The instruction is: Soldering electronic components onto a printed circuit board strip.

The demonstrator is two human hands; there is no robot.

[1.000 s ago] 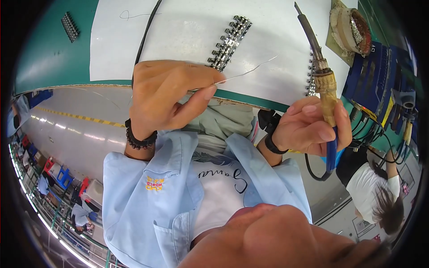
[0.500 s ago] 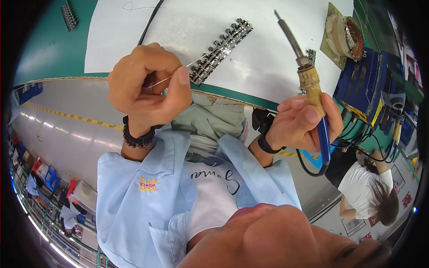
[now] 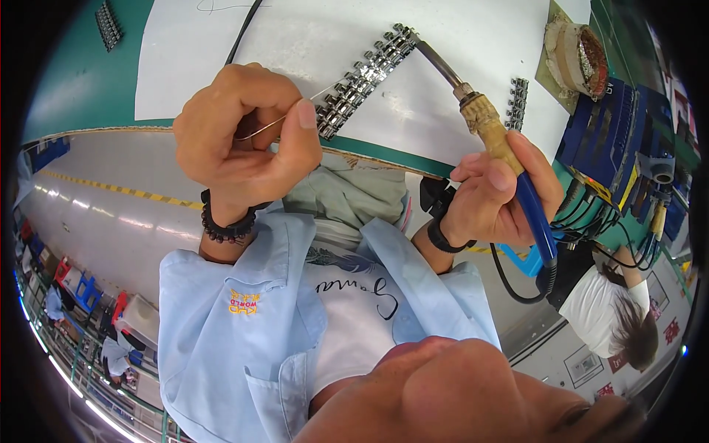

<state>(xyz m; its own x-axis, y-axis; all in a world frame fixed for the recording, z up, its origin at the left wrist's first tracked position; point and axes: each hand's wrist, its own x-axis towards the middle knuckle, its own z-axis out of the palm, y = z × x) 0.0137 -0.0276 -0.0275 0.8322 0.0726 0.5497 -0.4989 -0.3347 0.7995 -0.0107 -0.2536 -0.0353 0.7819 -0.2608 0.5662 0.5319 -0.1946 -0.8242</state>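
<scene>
White sheet (image 3: 436, 111) beneath metal strip (image 3: 365, 83)

The left hand (image 3: 247, 136) hides part of the thin wire (image 3: 264, 128), the right hand (image 3: 506, 196) covers some of the soldering iron (image 3: 484, 122), whether its tip touches the strip of metal parts (image 3: 363, 83) is too small to tell, and the top edge cuts off the white sheet (image 3: 185, 59) and black cable (image 3: 243, 33).

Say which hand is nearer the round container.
Right. The right hand is below and left of the round container in the picture; the left hand is much farther left.
</scene>
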